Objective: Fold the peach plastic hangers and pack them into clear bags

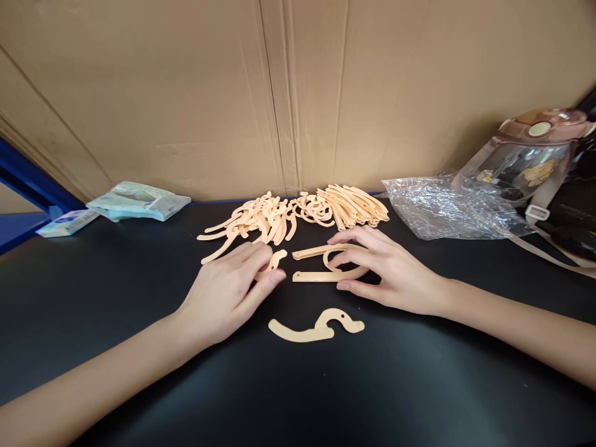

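My left hand (233, 279) is closed, with a beige curved plastic piece (278, 257) pinched between thumb and fingers; its holed tip sticks out to the right. Across from it, my right hand (382, 267) has its fingers bent around a beige looped piece (316, 277) with two straight arms pointing left. The fingers cover the right part of its loop. Below both hands, a beige S-curved hook piece (302, 335) with a small hole lies flat on the black table (288, 397).
Behind the hands are heaped hook pieces (270, 217), small ring-like pieces (311, 208) and long strips (356, 206). Tissue packs (139, 202) lie at left. A clear plastic bag (447, 205) and a strapped bottle (531, 161) are at right. Cardboard (186, 93) stands behind.
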{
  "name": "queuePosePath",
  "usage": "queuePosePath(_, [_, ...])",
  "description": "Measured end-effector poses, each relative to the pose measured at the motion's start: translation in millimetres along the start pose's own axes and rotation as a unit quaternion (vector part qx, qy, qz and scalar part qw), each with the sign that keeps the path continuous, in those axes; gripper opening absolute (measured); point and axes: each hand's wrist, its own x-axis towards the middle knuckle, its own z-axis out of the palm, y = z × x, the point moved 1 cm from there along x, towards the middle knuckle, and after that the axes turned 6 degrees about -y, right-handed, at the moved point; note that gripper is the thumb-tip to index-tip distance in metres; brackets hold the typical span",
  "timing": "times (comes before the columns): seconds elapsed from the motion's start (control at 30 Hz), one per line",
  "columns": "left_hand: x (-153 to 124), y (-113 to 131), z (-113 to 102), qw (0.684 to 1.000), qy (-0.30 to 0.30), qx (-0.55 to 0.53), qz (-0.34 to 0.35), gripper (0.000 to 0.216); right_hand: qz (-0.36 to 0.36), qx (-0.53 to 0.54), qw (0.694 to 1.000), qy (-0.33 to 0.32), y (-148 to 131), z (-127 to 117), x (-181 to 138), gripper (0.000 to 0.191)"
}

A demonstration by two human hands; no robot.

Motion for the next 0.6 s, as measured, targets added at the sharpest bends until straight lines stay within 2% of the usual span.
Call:
queuePosePath(0.13, [1.0,2.6,0.3,0.998,-0.058,-0.019,0.018,0.031,0.008,-0.001,1.000,-0.012,3.0,0.0,-0.2,0.025])
queuePosePath(0.33, [2.6,4.3,-0.9,0.996,-0.077,-0.024,0.036,0.030,-0.010,-0.012,0.999,-0.051,1.6,2.0,0.6,0.032])
queuePosePath(0.47, [5.0,6.6,-1.9,0.992,-0.115,-0.046,0.028,0.029,-0.007,0.066,0.994,-0.087,1.5,0.4,1.3,0.029])
queuePosePath(0.6, [5.7,5.3,-1.7,0.992,-0.117,-0.032,0.036,0.031,0.031,0.172,0.978,-0.110,5.6,-1.2,2.5,0.028])
